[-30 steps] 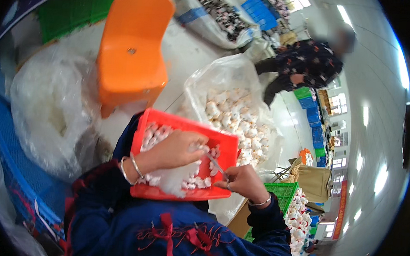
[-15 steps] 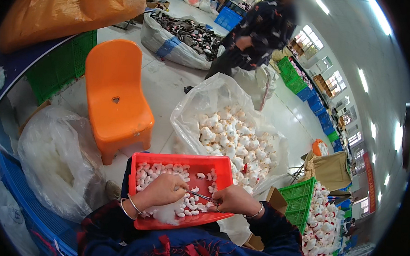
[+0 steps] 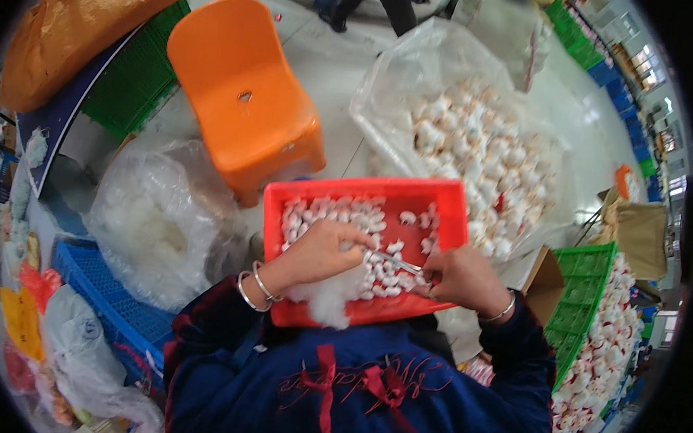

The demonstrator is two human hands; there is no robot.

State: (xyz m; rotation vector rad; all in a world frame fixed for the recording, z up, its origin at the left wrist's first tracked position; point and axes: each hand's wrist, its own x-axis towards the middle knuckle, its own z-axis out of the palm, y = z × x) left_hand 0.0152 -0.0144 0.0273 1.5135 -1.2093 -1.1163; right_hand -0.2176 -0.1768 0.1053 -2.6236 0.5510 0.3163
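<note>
Seen from above, a person's two forearms enter from below in dark navy sleeves, elbows bent, and angle inward so the bare hands come near each other without touching. The left hand [image 3: 320,253], its wrist circled by two thin silver bangles [image 3: 245,293], points right with index finger and thumb extended; whether their tips meet is unclear. The right hand [image 3: 468,278], wearing one slim silver bracelet [image 3: 504,307], turns left, back upward, fingers curled tightly into a grip.
</note>
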